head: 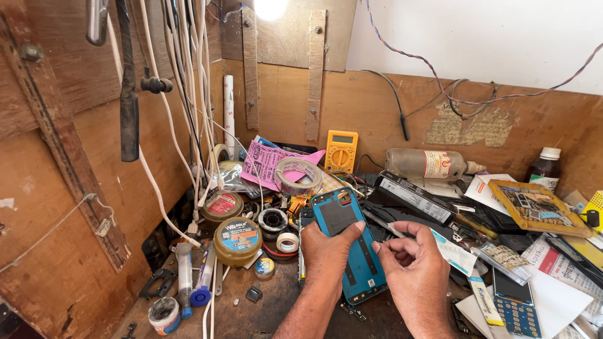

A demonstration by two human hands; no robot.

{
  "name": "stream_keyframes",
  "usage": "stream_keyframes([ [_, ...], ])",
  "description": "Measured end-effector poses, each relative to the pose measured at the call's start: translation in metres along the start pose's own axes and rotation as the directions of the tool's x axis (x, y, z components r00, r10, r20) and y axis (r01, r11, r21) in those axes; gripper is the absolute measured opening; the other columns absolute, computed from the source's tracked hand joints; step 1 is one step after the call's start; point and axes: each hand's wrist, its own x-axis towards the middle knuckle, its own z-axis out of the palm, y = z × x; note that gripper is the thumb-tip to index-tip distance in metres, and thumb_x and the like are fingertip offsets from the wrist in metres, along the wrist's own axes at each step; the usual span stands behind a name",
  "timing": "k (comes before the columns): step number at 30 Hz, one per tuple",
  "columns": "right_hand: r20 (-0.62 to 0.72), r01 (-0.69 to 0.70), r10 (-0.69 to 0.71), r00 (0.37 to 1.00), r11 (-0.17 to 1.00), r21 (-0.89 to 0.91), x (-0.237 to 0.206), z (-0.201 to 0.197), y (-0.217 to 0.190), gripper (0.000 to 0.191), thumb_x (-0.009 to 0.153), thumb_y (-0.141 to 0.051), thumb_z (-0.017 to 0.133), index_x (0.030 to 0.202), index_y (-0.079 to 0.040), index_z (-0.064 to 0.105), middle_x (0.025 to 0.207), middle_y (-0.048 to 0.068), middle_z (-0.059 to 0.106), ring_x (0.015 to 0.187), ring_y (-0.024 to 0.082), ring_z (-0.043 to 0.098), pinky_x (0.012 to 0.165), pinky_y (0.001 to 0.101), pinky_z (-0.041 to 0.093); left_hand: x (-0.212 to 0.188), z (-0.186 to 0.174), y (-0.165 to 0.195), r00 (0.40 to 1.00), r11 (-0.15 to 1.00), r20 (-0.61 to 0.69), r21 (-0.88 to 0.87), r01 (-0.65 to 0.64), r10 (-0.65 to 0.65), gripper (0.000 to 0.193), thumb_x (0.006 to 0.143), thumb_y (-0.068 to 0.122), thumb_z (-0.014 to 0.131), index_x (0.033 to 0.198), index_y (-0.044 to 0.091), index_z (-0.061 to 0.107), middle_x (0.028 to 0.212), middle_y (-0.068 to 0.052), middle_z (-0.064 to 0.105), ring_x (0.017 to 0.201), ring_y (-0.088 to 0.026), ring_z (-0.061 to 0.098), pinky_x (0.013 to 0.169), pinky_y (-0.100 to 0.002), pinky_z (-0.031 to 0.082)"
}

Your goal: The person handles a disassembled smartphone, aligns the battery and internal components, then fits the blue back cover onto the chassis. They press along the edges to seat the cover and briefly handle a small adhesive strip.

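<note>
grip: left hand [326,251] holds a teal phone back frame [348,242] from its left edge, thumb laid across the dark inner panel, fingers hidden behind it. right hand [411,267] sits just beside the frame's right edge, fingers curled inward; whether it pinches anything cannot be told. the frame is a thin rounded rectangle, tilted, its lower end over the dark wooden bench [276,311] near centre.

left of the hands: a round tin with a blue and yellow label [238,240], and behind it a second round tin with a red label [222,206], both with brass-coloured rims. a solder spool [272,221] and a small roll of white tape [287,242] stand between the tins and the frame. a white tub [164,315] and a blue-capped syringe tube [202,282] lie at the bench's near left.

behind: a pink printed paper sheet [271,163], a clear tape roll [299,176] resting on it, and a yellow multimeter [341,151] upright against the plywood back wall [377,107]. a cloudy plastic bottle with a red and white label [430,164] lies on its side; a dark bottle with a white cap [545,168] stands far right.

right: a yellow-edged tray of small parts [534,207], a long black box with a white label [414,199], and a blue keypad phone [514,304] on white paper. white cables [188,94] hang down the left wall.
</note>
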Motion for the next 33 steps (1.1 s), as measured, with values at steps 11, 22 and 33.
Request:
stream_keyframes([
  [11,0.016,-0.030,0.031,0.999,0.998,-0.048,0.003,0.001,0.002,0.043,0.078,-0.008,0.084,0.114,-0.003,0.061,0.074,0.006,0.080,0.059,0.008,0.064,0.058,0.0248,0.053,-0.002,0.000,0.005,0.999,0.998,-0.016,0.052,0.034,-0.033,0.022,0.072,0.006,0.084,0.092,0.002,0.076,0.083,-0.009,0.079,0.068,-0.016,0.074,0.062,-0.033,0.061],
  [22,0.027,-0.054,0.056,0.998,0.997,-0.051,0.003,0.000,0.000,0.043,0.078,-0.008,0.083,0.114,-0.003,0.061,0.075,0.007,0.080,0.059,0.009,0.064,0.059,0.0257,0.052,-0.002,0.001,0.005,1.000,0.998,-0.027,0.061,0.009,-0.007,0.022,0.071,0.006,0.085,0.091,0.003,0.077,0.084,-0.007,0.080,0.070,-0.015,0.074,0.064,-0.032,0.060],
  [33,0.081,-0.049,0.020,0.997,0.927,0.371,0.010,0.001,0.022,0.029,0.091,-0.013,0.071,0.115,0.001,0.061,0.082,0.009,0.077,0.078,0.008,0.070,0.072,0.0229,0.054,0.001,-0.004,0.007,0.999,0.998,0.014,-0.023,0.051,-0.051,0.023,0.072,0.002,0.084,0.092,0.001,0.074,0.081,-0.010,0.079,0.064,-0.017,0.074,0.059,-0.032,0.061],
])
